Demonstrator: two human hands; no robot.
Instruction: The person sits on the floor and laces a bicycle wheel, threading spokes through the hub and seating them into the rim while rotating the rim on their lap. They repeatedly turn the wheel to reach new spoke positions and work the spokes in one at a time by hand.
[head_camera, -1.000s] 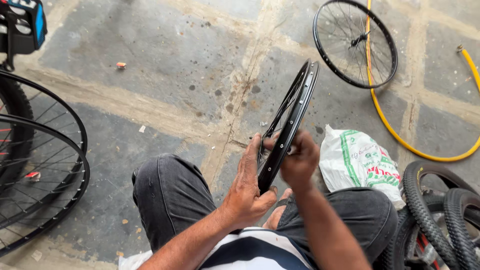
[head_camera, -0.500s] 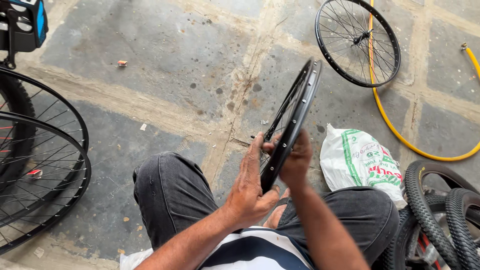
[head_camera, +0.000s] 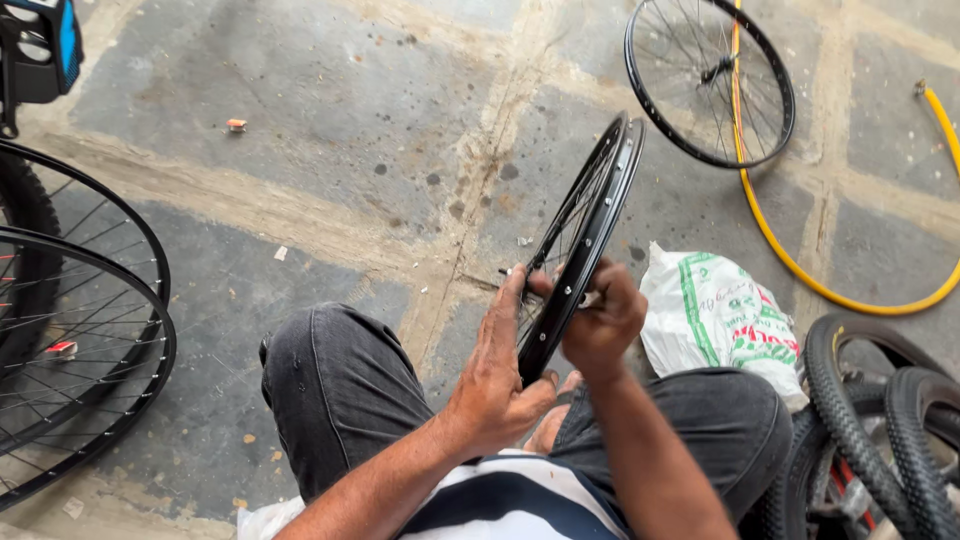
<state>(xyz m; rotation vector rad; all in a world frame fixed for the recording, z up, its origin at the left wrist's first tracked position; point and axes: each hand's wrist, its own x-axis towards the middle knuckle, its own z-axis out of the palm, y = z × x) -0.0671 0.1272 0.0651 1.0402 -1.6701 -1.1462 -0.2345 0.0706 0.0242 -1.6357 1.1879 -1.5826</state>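
Observation:
A black bicycle wheel rim (head_camera: 592, 215) with thin spokes stands upright on edge between my knees, seen almost edge-on. My left hand (head_camera: 497, 375) lies flat against its left side, fingers stretched up along the spokes. My right hand (head_camera: 603, 322) is closed on the rim's right side near the hub; what its fingers pinch there is hidden. I sit on the stone floor in dark grey trousers (head_camera: 340, 390) and a striped shirt.
A second spoked wheel (head_camera: 708, 80) lies on the floor at the far right with a yellow hose (head_camera: 800, 270) curving past it. A white woven sack (head_camera: 720, 315) sits by my right knee, knobbly tyres (head_camera: 880, 440) beside it. Two black wheels (head_camera: 80, 330) stand at left.
The view has shifted slightly; the upright rim and both hands stay in nearly the same place, with my left fingers reaching a little higher along the spokes.

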